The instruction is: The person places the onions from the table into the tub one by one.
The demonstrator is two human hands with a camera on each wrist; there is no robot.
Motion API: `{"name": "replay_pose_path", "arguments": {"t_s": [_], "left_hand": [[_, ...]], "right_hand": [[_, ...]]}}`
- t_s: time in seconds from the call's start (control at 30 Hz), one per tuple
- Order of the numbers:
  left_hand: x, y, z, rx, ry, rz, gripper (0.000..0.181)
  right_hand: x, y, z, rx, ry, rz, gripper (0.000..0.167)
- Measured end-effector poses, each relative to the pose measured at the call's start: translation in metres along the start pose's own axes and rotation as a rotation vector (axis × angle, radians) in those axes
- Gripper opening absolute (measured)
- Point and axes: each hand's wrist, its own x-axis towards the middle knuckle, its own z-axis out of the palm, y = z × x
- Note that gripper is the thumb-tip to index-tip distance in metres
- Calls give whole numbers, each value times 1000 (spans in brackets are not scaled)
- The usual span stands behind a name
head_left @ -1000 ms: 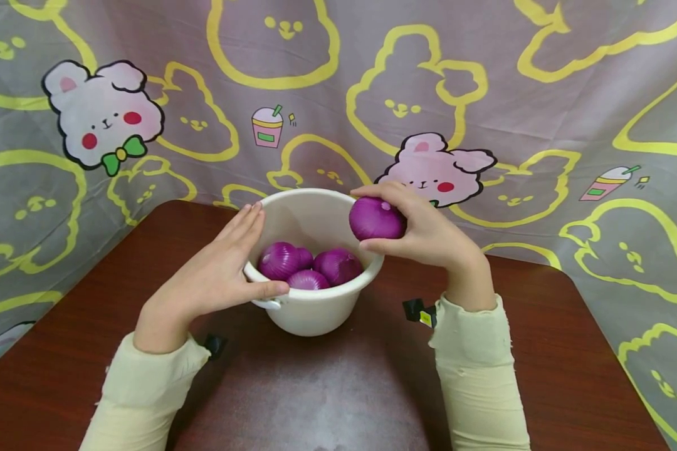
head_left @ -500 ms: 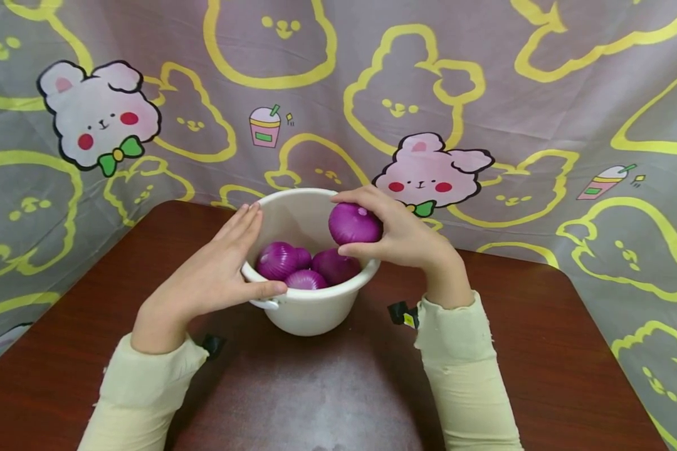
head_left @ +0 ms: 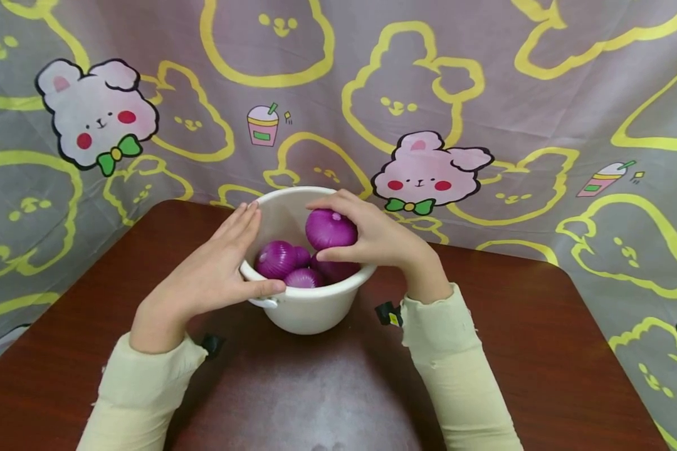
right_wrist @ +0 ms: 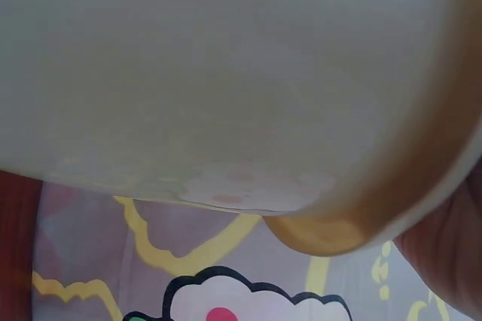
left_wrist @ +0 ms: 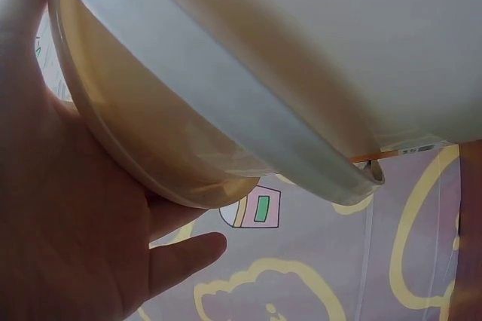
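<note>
A white bucket [head_left: 310,310] stands on the table with several purple onions [head_left: 276,259] inside it. My right hand [head_left: 378,235] holds another purple onion [head_left: 330,229] between thumb and fingers, over the bucket's right part and above the onions there. Straight fingers of my left hand [head_left: 205,272] rest at the bucket's left rim, and its thumb lies across the near rim. In the left wrist view, the left hand [left_wrist: 68,208] lies against the bucket's rim. The right wrist view shows mostly the bucket's outer wall [right_wrist: 211,87]; the held onion is hidden there.
The brown wooden table [head_left: 541,351] has a rounded far right corner. Behind it hangs a patterned curtain [head_left: 316,56] with cartoon rabbits. Small black pieces [head_left: 388,314] show beside both wrists. A white handle end [head_left: 265,303] sits on the bucket's near left side.
My right hand has carried the onion leftward, from the bucket's right rim to over the onions inside. The left hand has stayed at the rim.
</note>
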Motion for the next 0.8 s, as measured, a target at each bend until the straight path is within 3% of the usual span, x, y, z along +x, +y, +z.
{"name": "replay_pose_path", "arguments": {"t_s": [0.4,0.63,0.8], "left_hand": [[-3,0,-2,3,-13,-9,120],[-4,-1,1,0,-13,-11,120],[-5,-8,1,-31,-11,29,112]], "right_hand": [[1,-2,4,-12,-24,-17,66],[-14,-1,-1,-60,23,-40,60],[-35,0,-11,-98,58,11,61]]}}
